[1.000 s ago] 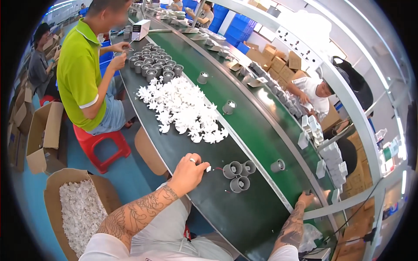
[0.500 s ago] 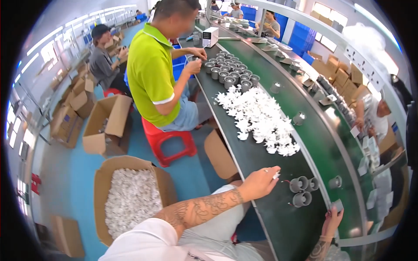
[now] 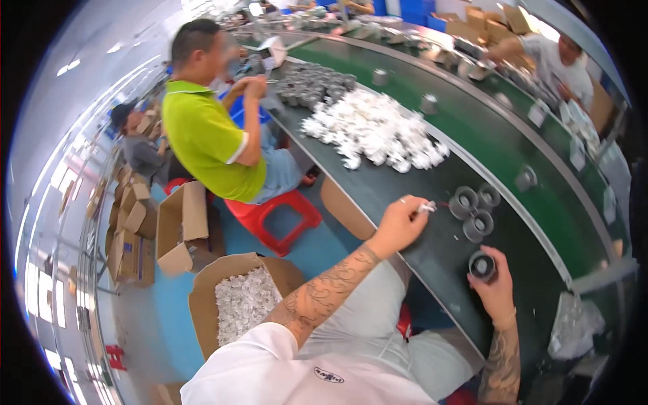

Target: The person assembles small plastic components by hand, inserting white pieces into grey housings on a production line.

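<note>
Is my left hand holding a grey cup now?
No, your left hand pinches a white piece; your right hand holds a grey cup.

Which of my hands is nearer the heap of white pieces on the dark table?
Left: your left hand is this side of the white heap; your right hand, farther back and rightward.

Three near grey cups (image 3: 477, 227), three belt cups (image 3: 526, 178), one held cup (image 3: 482, 266)

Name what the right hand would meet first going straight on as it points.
Likely the nearest of the three grouped grey cups, ahead of the right hand and its held cup; the hand's height above the table is unclear.
</note>
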The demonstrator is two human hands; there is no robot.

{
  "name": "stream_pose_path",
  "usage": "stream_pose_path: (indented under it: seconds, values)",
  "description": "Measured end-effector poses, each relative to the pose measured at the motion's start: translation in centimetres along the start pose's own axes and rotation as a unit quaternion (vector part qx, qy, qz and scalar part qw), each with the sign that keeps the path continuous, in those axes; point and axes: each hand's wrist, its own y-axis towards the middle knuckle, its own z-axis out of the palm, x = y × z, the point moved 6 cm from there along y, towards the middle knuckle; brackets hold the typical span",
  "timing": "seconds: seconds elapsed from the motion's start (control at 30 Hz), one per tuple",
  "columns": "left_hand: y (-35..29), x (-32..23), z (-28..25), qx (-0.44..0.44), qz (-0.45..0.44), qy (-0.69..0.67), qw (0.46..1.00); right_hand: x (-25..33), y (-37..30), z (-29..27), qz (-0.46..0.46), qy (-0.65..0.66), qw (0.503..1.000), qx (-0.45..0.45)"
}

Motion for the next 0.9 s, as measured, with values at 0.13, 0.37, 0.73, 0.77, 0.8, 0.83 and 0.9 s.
stream_pose_path:
  seconds: [0.13, 0.37, 0.73, 0.77, 0.8, 0.83, 0.9]
  values:
    - [-2.7, -2.3, 3.2, 0.049, -0.117, -0.295, 0.947, 0.9, 0.7, 0.2, -0.044, -0.016, 0.999, -0.005]
    - [-4.8, -8.2, 8.2, 0.147, 0.098, -0.114, 0.978, 2.1, 0.2, -0.1, -0.042, 0.039, 0.998, -0.017]
    - [-5.6, -7.6, 8.3, 0.104, 0.062, -0.023, 0.992, 2.1, 0.0, -0.2, -0.047, 0.098, 0.99, 0.085]
    - [-5.5, -7.5, 8.3, 0.094, 0.069, -0.025, 0.993, 2.1, 0.0, -0.2, -0.048, 0.099, 0.99, 0.085]
    - [-5.5, -7.4, 8.3, 0.095, 0.066, -0.024, 0.993, 2.1, 0.1, -0.2, -0.049, 0.1, 0.99, 0.085]
    - [-5.5, -7.5, 8.3, 0.092, 0.066, -0.026, 0.993, 2.2, 0.1, -0.2, -0.047, 0.101, 0.99, 0.087]
    - [-5.6, -7.4, 8.2, 0.09, 0.063, -0.029, 0.993, 2.3, 0.1, -0.1, -0.05, 0.092, 0.991, 0.086]
